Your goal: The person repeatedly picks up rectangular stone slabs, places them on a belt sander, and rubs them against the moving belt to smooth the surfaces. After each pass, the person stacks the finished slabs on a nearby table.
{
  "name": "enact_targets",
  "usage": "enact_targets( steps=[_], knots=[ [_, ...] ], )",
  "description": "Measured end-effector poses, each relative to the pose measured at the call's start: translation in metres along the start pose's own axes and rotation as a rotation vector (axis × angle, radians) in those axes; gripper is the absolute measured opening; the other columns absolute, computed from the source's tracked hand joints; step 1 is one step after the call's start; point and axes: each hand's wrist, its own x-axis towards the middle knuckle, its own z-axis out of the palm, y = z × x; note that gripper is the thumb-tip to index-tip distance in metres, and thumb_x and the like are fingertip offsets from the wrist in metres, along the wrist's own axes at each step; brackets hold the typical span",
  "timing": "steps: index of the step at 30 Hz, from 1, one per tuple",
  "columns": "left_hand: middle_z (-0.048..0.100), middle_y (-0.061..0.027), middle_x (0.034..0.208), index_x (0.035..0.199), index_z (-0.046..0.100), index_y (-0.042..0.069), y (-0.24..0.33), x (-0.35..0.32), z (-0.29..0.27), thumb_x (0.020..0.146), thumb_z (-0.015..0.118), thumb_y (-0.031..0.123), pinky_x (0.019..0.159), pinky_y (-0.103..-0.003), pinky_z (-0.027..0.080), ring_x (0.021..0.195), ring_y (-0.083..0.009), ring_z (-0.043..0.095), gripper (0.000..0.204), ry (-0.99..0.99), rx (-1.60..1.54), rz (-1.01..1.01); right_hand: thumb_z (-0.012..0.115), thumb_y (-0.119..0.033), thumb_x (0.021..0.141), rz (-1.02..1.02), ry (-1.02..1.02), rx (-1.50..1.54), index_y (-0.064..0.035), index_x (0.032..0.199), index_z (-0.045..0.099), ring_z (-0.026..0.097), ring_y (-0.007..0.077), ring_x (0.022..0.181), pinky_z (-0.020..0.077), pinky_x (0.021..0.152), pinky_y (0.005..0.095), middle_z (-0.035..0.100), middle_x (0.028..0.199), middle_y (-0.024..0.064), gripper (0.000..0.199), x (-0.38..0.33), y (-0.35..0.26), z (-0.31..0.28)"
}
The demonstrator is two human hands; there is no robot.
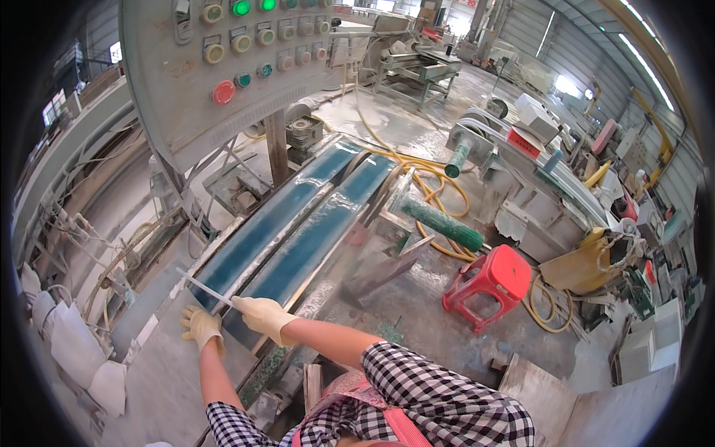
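My right hand point(264, 316), in a cream glove, is closed on one end of a thin pale strip point(204, 286). The strip points away to the left, across the near end of the blue conveyor belts point(298, 242). My left hand point(199, 326), gloved too, rests with fingers apart on a flat grey surface point(175, 365) beside the belts. Nothing shows in its grasp. Both belts look wet and run away from me side by side.
A grey control panel point(253, 100) with coloured buttons stands above the belts at the left. To the right are a red plastic stool point(491, 287), a green roller point(445, 223) and a coiled yellow hose point(454, 197). White sheeting point(74, 346) hangs at the far left.
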Motion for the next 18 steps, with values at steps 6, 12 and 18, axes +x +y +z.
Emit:
enact_targets(
  steps=[6, 12, 18],
  knots=[
    [0.062, -0.0384, 0.113, 0.121, 0.053, -0.012, -0.032, -0.002, -0.008, 0.080, 0.055, 0.007, 0.101, -0.049, 0.045, 0.111, -0.0489, 0.061, 0.045, 0.237, -0.393, 0.378, 0.047, -0.010, 0.093, -0.039, -0.228, -1.013, -0.0069, 0.112, 0.061, 0.065, 0.0319, 0.098, 0.0511, 0.082, 0.0407, 0.065, 0.100, 0.0171, 0.024, 0.005, -0.050, -0.013],
    [0.066, -0.0281, 0.107, 0.117, 0.059, -0.011, -0.117, 0.035, -0.005, 0.087, 0.050, 0.011, 0.090, -0.047, 0.050, 0.101, -0.0418, 0.065, 0.039, 0.125, -0.661, 0.294, 0.061, -0.007, 0.084, 0.106, -0.139, -0.535, -0.0047, 0.103, 0.066, 0.067, 0.0376, 0.086, 0.0519, 0.075, 0.0451, 0.068, 0.093, 0.0200, 0.019, 0.003, -0.067, 0.002],
    [0.063, -0.0161, 0.116, 0.126, 0.056, -0.007, -0.140, 0.047, 0.029, 0.098, 0.051, 0.017, 0.085, -0.039, 0.053, 0.100, -0.0273, 0.064, 0.038, -0.140, -1.356, 0.282, 0.059, -0.008, 0.082, -0.012, -0.234, -0.687, -0.0013, 0.094, 0.066, 0.065, 0.0469, 0.088, 0.0521, 0.075, 0.0495, 0.066, 0.089, 0.0256, 0.015, 0.002, -0.082, 0.036]
  ],
)
